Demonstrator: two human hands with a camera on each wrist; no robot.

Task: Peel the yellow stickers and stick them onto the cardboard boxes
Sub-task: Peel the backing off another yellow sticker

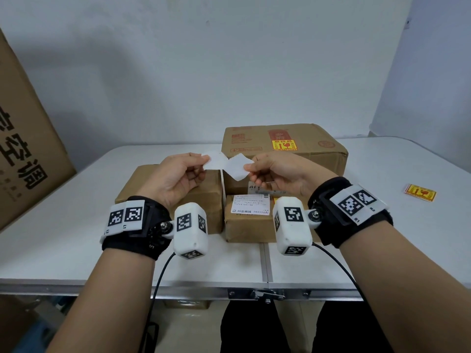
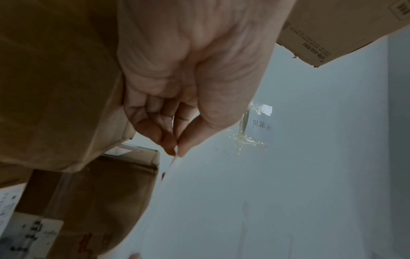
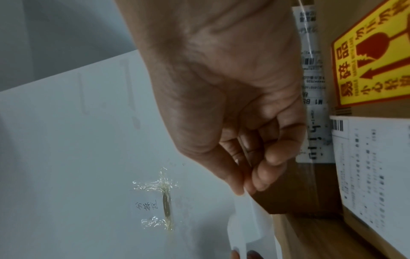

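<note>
Above the boxes, both hands hold one sticker sheet with its white back up. My left hand [image 1: 204, 161] pinches its left white leaf [image 1: 214, 160] between thumb and forefinger. The right white leaf [image 1: 238, 168] is pinched by my right hand [image 1: 247, 168]. The two leaves meet in the middle; which is sticker and which is backing cannot be told. The wrist views show the same pinches by the left hand [image 2: 175, 153] and the right hand [image 3: 245, 191] on the white sheet [image 3: 250, 222]. A large cardboard box [image 1: 326, 154] behind carries a yellow sticker [image 1: 285, 145]. Two smaller boxes, left [image 1: 204, 200] and right [image 1: 244, 228], stand in front.
A small stack of yellow stickers [image 1: 420, 192] lies on the white table [image 1: 76, 238] at the right. A tall printed carton [image 1: 25, 138] leans at the far left. Another yellow sticker [image 3: 372, 57] shows on a box beside white shipping labels [image 3: 375, 175]. Tape remnants [image 3: 164, 198] mark the wall.
</note>
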